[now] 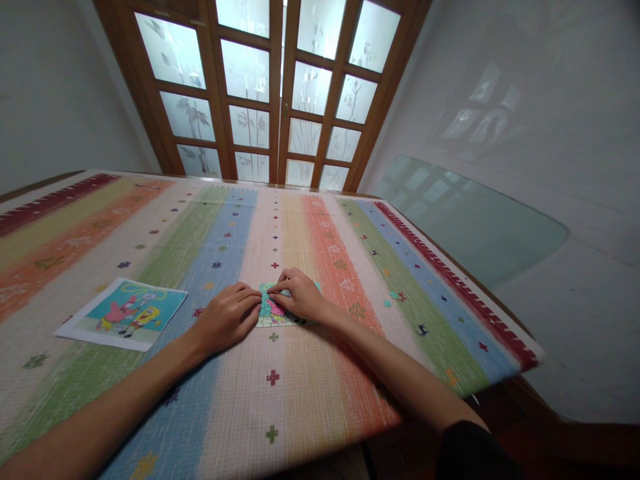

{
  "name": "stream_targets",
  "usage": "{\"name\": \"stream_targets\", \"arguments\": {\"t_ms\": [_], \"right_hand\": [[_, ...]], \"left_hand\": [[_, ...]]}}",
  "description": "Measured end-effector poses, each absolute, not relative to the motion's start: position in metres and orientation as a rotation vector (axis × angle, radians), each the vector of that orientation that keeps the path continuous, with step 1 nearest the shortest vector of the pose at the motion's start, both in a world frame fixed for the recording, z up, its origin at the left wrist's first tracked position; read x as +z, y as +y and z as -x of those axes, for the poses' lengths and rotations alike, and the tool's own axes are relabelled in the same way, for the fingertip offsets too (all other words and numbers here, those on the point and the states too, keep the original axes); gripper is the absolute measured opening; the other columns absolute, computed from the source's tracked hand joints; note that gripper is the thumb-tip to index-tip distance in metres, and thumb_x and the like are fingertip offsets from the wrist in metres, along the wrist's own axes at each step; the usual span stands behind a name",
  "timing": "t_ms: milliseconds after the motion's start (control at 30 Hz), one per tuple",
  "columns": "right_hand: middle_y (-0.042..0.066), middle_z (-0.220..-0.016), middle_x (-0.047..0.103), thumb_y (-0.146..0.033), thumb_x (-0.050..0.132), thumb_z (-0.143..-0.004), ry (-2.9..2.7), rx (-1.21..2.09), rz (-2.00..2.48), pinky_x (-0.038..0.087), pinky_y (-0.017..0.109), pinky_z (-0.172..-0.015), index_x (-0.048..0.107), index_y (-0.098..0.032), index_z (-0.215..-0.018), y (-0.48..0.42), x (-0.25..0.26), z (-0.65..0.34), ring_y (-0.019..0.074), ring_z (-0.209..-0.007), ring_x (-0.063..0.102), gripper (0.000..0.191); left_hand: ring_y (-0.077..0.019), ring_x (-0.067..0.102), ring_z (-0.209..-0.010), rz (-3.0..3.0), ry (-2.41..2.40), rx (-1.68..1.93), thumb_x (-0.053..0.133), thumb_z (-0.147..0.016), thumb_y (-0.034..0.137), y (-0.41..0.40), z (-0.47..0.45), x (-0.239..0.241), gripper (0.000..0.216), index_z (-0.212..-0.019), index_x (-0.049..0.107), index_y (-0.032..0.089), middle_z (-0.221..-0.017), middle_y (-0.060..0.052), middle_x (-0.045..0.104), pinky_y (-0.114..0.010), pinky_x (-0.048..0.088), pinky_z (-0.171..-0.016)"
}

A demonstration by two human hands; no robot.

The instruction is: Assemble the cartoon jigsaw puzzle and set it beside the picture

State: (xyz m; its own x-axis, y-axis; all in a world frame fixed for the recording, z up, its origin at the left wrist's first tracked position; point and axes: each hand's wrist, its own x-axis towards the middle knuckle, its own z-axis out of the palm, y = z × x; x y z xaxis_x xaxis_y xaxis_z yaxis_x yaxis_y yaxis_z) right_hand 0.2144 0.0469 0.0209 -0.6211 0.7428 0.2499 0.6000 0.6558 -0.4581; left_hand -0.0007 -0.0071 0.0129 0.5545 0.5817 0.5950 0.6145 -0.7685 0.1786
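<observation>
Head view, left hand [230, 315], right hand [297, 293] on one puzzle [274, 312], grips unclear, one printed sheet [125, 315]

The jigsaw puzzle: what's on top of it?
The right hand is over the jigsaw puzzle, the left hand at its left edge. Teal and pink show between; the part beneath the right hand is covered.

A jigsaw puzzle [265, 309] lies on the tablecloth [310, 380] between the left hand [230, 315] and right hand [299, 295], partly beneath the latter; a printed cartoon sheet [133, 315] lies left, loose pieces [388, 303] right, glazed doors [275, 133] beyond.
</observation>
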Motion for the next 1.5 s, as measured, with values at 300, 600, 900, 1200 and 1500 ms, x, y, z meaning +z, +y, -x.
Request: {"name": "stream_targets", "arguments": {"t_ms": [300,600,900,1200,1500], "right_hand": [[0.004,-0.087,0.061,-0.026,0.076,-0.092,-2.446,0.45,1.129,0.04,0.03,-0.081,0.083,-0.021,-0.097,0.047,0.025,-0.208,0.019,-0.091,0.055,0.01],[0.004,-0.087,0.06,-0.02,0.074,-0.092,-2.44,0.472,1.112,0.042,0.033,-0.086,0.082,-0.02,-0.098,0.046,0.026,-0.207,0.0205,-0.094,0.054,0.01],[0.007,-0.109,0.062,-0.003,0.056,-0.092,-2.194,0.731,0.995,0.049,0.031,-0.082,0.074,-0.02,-0.118,0.058,0.032,-0.245,0.0164,-0.091,0.059,0.035],[0.01,-0.109,0.07,-0.012,0.056,-0.095,-2.193,0.564,1.105,0.049,0.033,-0.078,0.069,-0.018,-0.119,0.06,0.037,-0.327,0.0179,-0.085,0.061,0.028],[0.008,-0.099,0.075,-0.018,0.05,-0.087,-1.936,0.318,1.302,0.051,0.034,-0.079,0.076,-0.021,-0.097,0.048,0.044,-0.416,0.0217,-0.089,0.068,0.028]], "left_hand": [[-0.0251,0.066,-0.089,2.73,-1.028,-1.002,0.049,-0.101,0.019,-0.005,0.001,0.01,0.023,-0.099,0.071,0.013,-0.095,-0.01,0.075,-0.041,0.056,-0.082],[-0.0247,0.066,-0.093,2.777,-1.209,-1.11,0.052,-0.098,0.026,-0.003,0.003,0.009,0.02,-0.094,0.069,0.017,-0.095,-0.008,0.074,-0.04,0.054,-0.086],[-0.0249,0.066,-0.093,2.835,-1.429,-1.117,0.051,-0.095,0.032,-0.002,0.004,0.011,0.02,-0.099,0.065,0.019,-0.097,-0.007,0.073,-0.042,0.054,-0.087],[-0.0259,0.069,-0.095,2.791,-1.619,-1.155,0.054,-0.092,0.037,-0.001,0.004,0.006,0.029,-0.114,0.058,0.019,-0.102,-0.008,0.072,-0.044,0.054,-0.089],[-0.0281,0.068,-0.106,2.791,-1.584,-1.081,0.049,-0.098,0.044,-0.001,0.004,0.006,0.035,-0.12,0.059,0.019,-0.115,-0.012,0.071,-0.047,0.054,-0.096]]}}
